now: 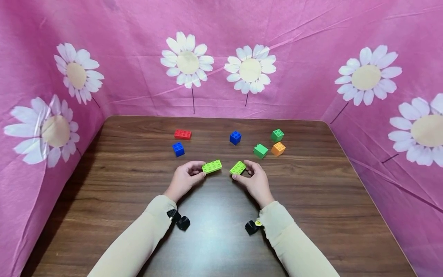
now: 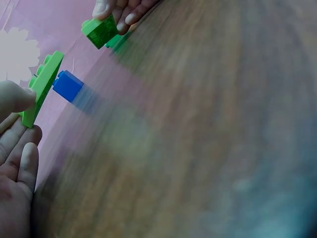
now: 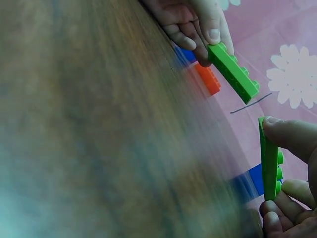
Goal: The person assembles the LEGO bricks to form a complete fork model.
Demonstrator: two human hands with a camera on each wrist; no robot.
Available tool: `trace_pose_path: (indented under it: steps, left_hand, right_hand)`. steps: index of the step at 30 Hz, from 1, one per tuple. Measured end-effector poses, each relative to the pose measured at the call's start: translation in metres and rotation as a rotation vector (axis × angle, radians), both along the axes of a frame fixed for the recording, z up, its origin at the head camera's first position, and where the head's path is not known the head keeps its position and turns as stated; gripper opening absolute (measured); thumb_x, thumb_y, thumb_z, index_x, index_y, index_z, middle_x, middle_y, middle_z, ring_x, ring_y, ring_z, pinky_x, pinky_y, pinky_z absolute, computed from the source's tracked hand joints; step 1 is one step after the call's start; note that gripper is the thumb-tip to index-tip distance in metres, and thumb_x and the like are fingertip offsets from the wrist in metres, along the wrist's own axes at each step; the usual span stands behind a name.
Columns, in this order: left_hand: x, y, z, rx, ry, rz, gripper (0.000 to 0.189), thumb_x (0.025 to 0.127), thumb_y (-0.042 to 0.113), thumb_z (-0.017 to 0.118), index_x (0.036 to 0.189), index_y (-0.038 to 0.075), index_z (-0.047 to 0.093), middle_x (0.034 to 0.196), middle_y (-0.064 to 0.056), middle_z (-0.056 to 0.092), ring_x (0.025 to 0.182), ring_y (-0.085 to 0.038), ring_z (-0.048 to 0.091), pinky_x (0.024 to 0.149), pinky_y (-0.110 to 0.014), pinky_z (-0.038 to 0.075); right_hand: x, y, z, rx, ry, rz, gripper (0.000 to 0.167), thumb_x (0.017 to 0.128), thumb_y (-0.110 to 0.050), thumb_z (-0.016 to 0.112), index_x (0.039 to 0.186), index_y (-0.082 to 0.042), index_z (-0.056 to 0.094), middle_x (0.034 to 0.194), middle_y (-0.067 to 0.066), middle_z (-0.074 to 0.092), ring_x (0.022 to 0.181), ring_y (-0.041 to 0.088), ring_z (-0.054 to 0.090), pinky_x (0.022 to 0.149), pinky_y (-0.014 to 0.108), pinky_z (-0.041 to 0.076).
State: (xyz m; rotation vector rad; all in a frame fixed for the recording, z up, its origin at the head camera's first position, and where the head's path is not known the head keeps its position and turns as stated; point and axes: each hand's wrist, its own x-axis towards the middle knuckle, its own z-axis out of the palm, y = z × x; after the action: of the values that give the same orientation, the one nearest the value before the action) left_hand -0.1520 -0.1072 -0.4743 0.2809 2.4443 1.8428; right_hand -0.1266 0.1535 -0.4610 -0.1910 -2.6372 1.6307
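My left hand [image 1: 182, 179] pinches one end of a lime green toy building brick [image 1: 212, 166], long and with two rows of studs facing up. A second lime green brick [image 1: 237, 168] of the same kind is pinched between thumb and fingers of my right hand [image 1: 257, 181]. A small gap parts the two bricks, which angle toward each other. In the left wrist view, the left thumb lies on the studded side of its brick [image 2: 42, 89]. The right wrist view shows the right-hand brick [image 3: 270, 161] with its studs turned toward the palm.
Beyond the hands on the wooden table [image 1: 214, 238] lie a red brick [image 1: 182, 134], a blue brick [image 1: 178, 149] and another blue brick [image 1: 235, 137]. To the right sit two green bricks [image 1: 260, 151] and an orange brick [image 1: 278, 149]. A pink flowered cloth [image 1: 138, 77] surrounds the table.
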Motion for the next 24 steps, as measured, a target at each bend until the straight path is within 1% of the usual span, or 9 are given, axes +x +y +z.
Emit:
trace_pose_path:
  steps: [7, 13, 19, 24]
  left_hand:
    - [0.005, -0.001, -0.001, -0.01, -0.009, -0.028, 0.034, 0.086, 0.006, 0.078, 0.12, 0.006, 0.071, 0.107, -0.009, 0.073, 0.095, -0.017, 0.065, 0.083, -0.023, 0.051]
    - [0.012, -0.001, 0.001, 0.0, 0.006, -0.047, 0.034, 0.085, 0.003, 0.077, 0.119, 0.004, 0.071, 0.106, -0.011, 0.073, 0.095, -0.019, 0.065, 0.082, -0.023, 0.051]
    - [0.02, 0.0, 0.001, 0.012, 0.005, -0.041, 0.035, 0.085, 0.004, 0.078, 0.119, 0.004, 0.071, 0.108, -0.01, 0.073, 0.094, -0.016, 0.066, 0.08, -0.022, 0.052]
    - [0.026, 0.001, 0.0, 0.004, 0.027, -0.031, 0.034, 0.084, 0.003, 0.078, 0.118, 0.006, 0.072, 0.108, -0.008, 0.073, 0.094, -0.017, 0.067, 0.08, -0.023, 0.053]
  right_hand:
    - [0.009, 0.001, 0.003, 0.031, -0.005, -0.009, 0.068, 0.077, -0.022, 0.088, 0.136, -0.004, 0.058, 0.132, 0.014, 0.057, 0.119, 0.031, 0.054, 0.104, 0.046, 0.042]
    - [0.017, 0.003, 0.003, 0.061, 0.002, -0.014, 0.066, 0.076, -0.024, 0.089, 0.133, -0.006, 0.06, 0.127, 0.012, 0.058, 0.117, 0.029, 0.054, 0.103, 0.044, 0.043]
    - [0.027, 0.01, 0.002, 0.061, 0.014, -0.028, 0.067, 0.076, -0.024, 0.089, 0.133, -0.006, 0.06, 0.127, 0.012, 0.057, 0.116, 0.029, 0.054, 0.102, 0.044, 0.043]
    - [0.036, 0.014, 0.001, 0.064, 0.01, -0.045, 0.067, 0.076, -0.025, 0.089, 0.133, -0.005, 0.06, 0.126, 0.011, 0.058, 0.115, 0.028, 0.053, 0.101, 0.044, 0.042]
